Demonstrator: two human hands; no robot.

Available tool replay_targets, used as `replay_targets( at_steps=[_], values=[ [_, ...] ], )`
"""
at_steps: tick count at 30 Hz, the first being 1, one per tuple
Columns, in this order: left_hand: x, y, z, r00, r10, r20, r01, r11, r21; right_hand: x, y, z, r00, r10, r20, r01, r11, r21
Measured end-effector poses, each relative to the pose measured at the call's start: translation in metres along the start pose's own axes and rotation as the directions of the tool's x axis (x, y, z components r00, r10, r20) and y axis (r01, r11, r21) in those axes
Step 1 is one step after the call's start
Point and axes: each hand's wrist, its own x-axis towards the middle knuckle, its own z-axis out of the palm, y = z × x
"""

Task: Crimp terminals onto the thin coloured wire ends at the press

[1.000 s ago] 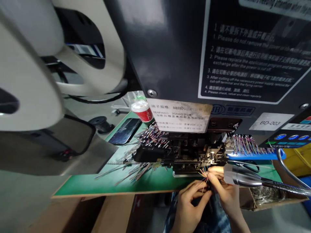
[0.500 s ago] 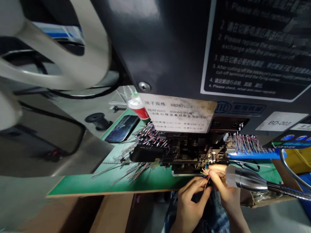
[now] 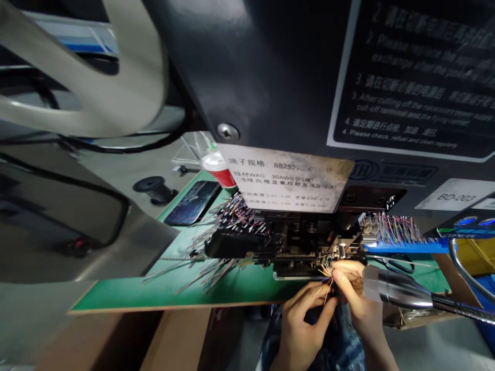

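A fan of thin coloured wires (image 3: 326, 270) spreads out between my two hands, just in front of the black machine's metal tooling (image 3: 340, 248). My right hand (image 3: 351, 288) pinches the wires between thumb and forefinger. Below and to the left, my left hand (image 3: 307, 314) is closed on the lower part of the same bundle, its fingertips and thumb close together. One pale wire end hangs down between the hands. The cable behind the fan is mostly hidden by my fingers.
A metal gooseneck lamp (image 3: 404, 289) reaches in beside my right hand. Piles of wires (image 3: 240, 216) lie left of the machine, near a phone (image 3: 193, 202) and a red-and-white cup (image 3: 218, 169). Scissors (image 3: 396, 263) rest on the green table (image 3: 127, 294). The machine's dark housing (image 3: 263, 77) hangs overhead.
The view has shifted slightly, moving the housing's labels a little right. Both hands stay almost in place, still holding the wires, whose fanned ends have moved slightly.
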Motion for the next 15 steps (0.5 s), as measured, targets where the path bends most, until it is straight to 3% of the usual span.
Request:
replay_targets(
  at_steps=[9, 15],
  values=[
    [-0.003, -0.002, -0.001, 1.0, 0.003, 0.012, -0.003, 1.0, 0.018, 0.001, 0.001, 0.003, 0.999, -0.029, -0.022, 0.028, 1.0, -0.004],
    [0.0, 0.003, -0.011, 0.995, 0.098, 0.032, -0.1, 0.991, 0.088, -0.004, 0.002, 0.004, 0.999, -0.024, -0.028, 0.023, 1.0, -0.003]
  ],
)
